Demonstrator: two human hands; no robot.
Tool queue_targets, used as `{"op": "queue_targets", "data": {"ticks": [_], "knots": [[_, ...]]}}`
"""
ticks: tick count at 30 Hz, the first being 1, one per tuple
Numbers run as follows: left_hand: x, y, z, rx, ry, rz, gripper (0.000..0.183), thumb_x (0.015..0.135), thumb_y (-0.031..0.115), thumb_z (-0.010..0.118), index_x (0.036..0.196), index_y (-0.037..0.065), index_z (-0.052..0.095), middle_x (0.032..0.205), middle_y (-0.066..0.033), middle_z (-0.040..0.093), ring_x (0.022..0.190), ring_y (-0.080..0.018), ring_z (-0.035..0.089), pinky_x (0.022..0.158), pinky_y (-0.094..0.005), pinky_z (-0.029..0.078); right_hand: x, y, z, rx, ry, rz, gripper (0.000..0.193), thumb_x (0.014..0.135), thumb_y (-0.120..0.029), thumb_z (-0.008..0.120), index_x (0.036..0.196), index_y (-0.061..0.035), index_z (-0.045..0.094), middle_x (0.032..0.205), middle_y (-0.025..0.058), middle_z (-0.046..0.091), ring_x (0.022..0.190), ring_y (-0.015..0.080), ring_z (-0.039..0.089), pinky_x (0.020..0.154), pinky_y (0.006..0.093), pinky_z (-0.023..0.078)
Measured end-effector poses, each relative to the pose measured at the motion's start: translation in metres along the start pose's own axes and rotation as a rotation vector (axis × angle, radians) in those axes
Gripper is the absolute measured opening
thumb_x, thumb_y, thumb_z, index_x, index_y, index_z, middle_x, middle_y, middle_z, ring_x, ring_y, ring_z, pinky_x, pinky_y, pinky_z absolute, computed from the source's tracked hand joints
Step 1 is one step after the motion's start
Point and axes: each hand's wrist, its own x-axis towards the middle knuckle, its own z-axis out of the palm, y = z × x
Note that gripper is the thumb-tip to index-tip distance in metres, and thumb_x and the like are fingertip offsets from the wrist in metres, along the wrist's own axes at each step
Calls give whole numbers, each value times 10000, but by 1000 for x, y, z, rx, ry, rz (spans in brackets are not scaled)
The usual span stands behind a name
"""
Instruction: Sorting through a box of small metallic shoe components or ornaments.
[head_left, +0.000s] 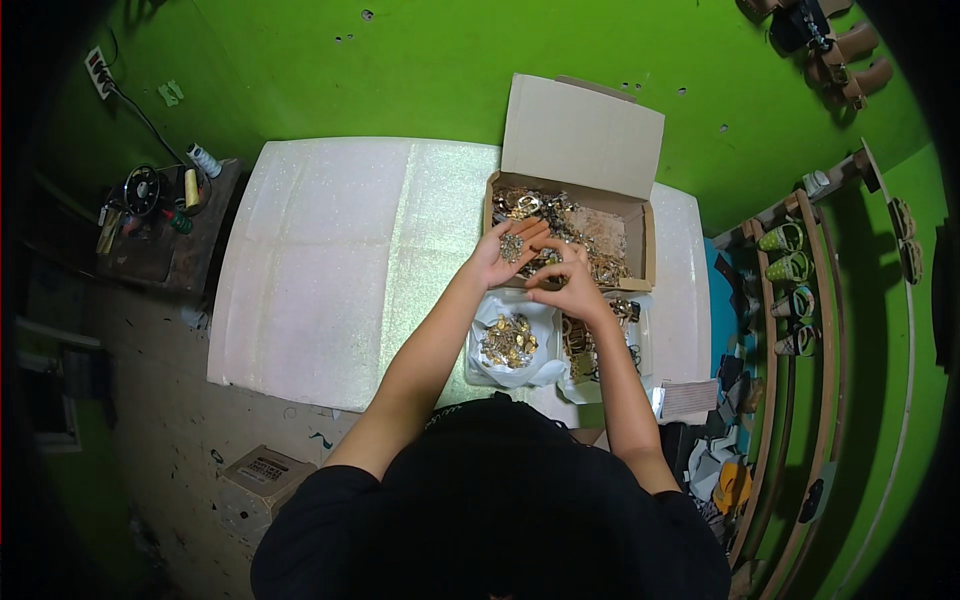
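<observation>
Bearing a small heap of shiny metal pieces [512,247] on the upturned palm of the left hand [497,257], with fingers uncurled, over the left end of the near edge of the cardboard box [649,240]. Bending the thumb and fingers of the right hand [573,285] toward one another just beside that palm; cannot tell whether grasping any piece. Showing the box, with lid raised and metal fittings [608,268] inside, toward the far right corner of the white table surface [310,260], and a white-lined tray [545,330] of gold and silver pieces [510,342] just in front, toward the near edge
</observation>
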Motion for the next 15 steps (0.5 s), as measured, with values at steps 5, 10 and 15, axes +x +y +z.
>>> {"op": "queue_targets", "data": {"ticks": [5,10,15], "knots": [[3,3,-18,160,8,29,393,906,303,229,1072,49,480,1073,-99,522,987,-187,502,809,-333,438,25,-4,8,-162,230,7,181,599,-182,667,778,-161,656,1065,49,481,1033,288,342,913,420,228],[5,-3,-6,134,117,21,364,897,305,271,1049,56,488,984,-85,546,900,-186,533,727,-317,456,41,-4,19,-334,291,-52,176,594,-167,661,769,-156,650,941,31,502,931,247,411,852,405,274],[6,3,-19,9,119,-5,260,883,271,348,930,64,498,864,-62,537,769,-159,532,637,-267,469,49,-3,23,-481,252,-170,160,595,-172,662,743,-125,624,909,36,498,889,244,426,814,404,299]]}}
